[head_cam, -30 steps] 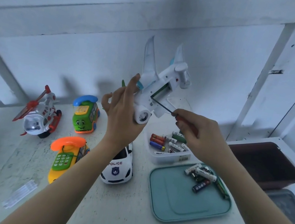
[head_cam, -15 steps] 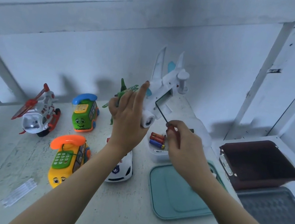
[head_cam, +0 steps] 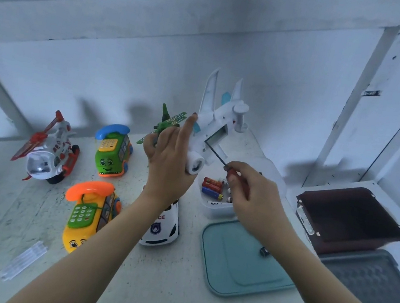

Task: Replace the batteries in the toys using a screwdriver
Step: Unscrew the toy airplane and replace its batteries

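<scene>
My left hand (head_cam: 168,162) holds a white toy airplane (head_cam: 214,124) up above the table, belly turned toward me, its battery compartment open. My right hand (head_cam: 252,197) pinches a red-handled screwdriver (head_cam: 234,171); its thin dark shaft points up-left and its tip touches the lower edge of the compartment. Below the hands a white tub (head_cam: 213,207) holds several batteries (head_cam: 211,186) in red, orange and blue. My right forearm hides part of the teal tray (head_cam: 236,260).
On the table stand a red-and-white helicopter (head_cam: 48,152), a green phone bus (head_cam: 112,154), a yellow phone bus (head_cam: 89,214), a police car (head_cam: 161,227), a green plane (head_cam: 165,124). A brown bin (head_cam: 349,218) and a grey tray (head_cam: 377,286) sit at right. A clear strip (head_cam: 23,260) lies near left.
The airplane has come lower and tilted, and both hands have dropped toward the battery tub. My right hand now covers the batteries that showed on the teal tray.
</scene>
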The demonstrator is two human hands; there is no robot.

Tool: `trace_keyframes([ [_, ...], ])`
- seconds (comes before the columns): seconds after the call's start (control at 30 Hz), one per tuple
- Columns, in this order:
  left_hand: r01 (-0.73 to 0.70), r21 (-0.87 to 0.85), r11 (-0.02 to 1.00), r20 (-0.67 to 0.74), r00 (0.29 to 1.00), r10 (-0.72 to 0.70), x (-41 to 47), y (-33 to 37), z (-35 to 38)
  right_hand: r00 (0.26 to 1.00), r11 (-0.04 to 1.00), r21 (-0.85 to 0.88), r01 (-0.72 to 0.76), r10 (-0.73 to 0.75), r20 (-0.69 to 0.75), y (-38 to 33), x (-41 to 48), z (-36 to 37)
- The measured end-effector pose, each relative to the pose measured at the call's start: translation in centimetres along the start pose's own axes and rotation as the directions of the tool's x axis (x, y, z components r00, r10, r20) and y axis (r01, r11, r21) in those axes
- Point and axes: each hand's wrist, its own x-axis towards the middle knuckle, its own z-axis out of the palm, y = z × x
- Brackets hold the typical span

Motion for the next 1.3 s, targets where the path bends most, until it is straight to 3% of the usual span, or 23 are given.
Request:
trace_keyframes([
  [0.33, 0.035, 0.059, 0.998, -0.014, 0.999, -0.034, -0.5, 1.9, 0.5, 0.975, 0.970, 0.180, -0.166, 0.188, -0.116, 0.1, -0.1, 2.4],
  [0.47, 0.037, 0.058, 0.998, 0.029, 0.999, -0.038, -0.9, 0.5, 0.4, 0.964, 0.946, 0.230, -0.229, 0.253, -0.083, 1.4, 0.0, 1.8],
  [0.83, -0.173, 0.073, 0.982, 0.061, 0.984, 0.169, -0.3, -1.6, 0.1, 0.993, 0.993, 0.053, -0.102, 0.105, -0.058, 2.2, 2.2, -1.6],
  [1.03, -0.090, 0.030, 0.995, 0.088, 0.992, 0.087, -0.2, -1.7, 0.1, 0.991, 0.993, 0.016, -0.115, 0.116, -0.067, 2.5, 1.8, -1.4],
  [1.3, -0.187, 0.075, 0.979, 0.072, 0.981, 0.182, 0.2, -1.4, 0.3, 0.998, 0.999, -0.013, -0.048, 0.048, -0.029, 2.5, 2.2, -0.3],
])
